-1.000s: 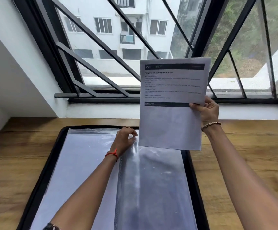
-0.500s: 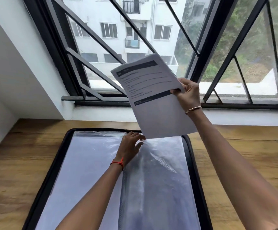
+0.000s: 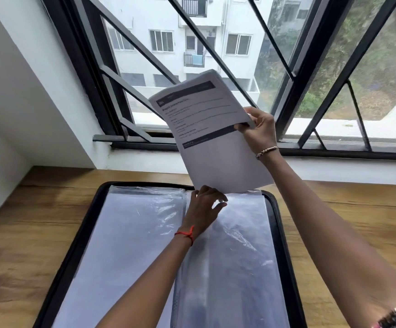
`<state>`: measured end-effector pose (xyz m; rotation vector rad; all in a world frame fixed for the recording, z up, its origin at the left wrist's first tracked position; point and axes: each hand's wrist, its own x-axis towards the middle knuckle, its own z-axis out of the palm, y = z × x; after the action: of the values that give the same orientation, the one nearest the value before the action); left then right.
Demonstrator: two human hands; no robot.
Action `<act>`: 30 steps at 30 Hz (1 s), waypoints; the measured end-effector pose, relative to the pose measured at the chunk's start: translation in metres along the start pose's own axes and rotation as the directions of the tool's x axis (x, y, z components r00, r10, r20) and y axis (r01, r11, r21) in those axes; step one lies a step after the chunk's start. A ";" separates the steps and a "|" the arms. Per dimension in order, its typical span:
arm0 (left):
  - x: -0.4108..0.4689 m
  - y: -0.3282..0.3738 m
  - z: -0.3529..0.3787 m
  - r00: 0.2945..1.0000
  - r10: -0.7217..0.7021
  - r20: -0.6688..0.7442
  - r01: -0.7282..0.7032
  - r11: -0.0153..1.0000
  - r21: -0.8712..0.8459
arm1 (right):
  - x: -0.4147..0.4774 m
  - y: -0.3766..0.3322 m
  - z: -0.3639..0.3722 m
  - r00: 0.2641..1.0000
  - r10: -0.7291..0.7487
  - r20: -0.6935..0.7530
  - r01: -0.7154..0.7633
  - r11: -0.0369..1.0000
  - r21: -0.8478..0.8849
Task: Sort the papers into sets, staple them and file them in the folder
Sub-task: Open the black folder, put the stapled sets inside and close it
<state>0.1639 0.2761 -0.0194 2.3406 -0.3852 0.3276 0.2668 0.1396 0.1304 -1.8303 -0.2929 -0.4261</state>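
The right hand (image 3: 259,132) pinches the paper set (image 3: 213,143) by its right edge, tilted in the air over the open folder's (image 3: 284,233) far end — its lower edge just above the left hand (image 3: 202,209), whose fingers (image 3: 215,194) lie spread on a clear sleeve (image 3: 239,245) there.

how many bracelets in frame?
2. A red thread band on the left wrist, above the open folder; a beaded bracelet on the right wrist, just below the right hand gripping the papers. Others may sit out of frame further up the arms.
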 end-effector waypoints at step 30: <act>0.006 0.021 0.031 0.992 0.024 -0.122 -0.021 0.999 0.024 | -0.010 0.040 0.018 0.970 0.228 0.083 -0.236 0.966 0.104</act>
<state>0.1651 0.2384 -0.0259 2.3261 -0.3502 0.4863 0.2762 0.1449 0.0869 -1.7461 -0.1448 -0.1783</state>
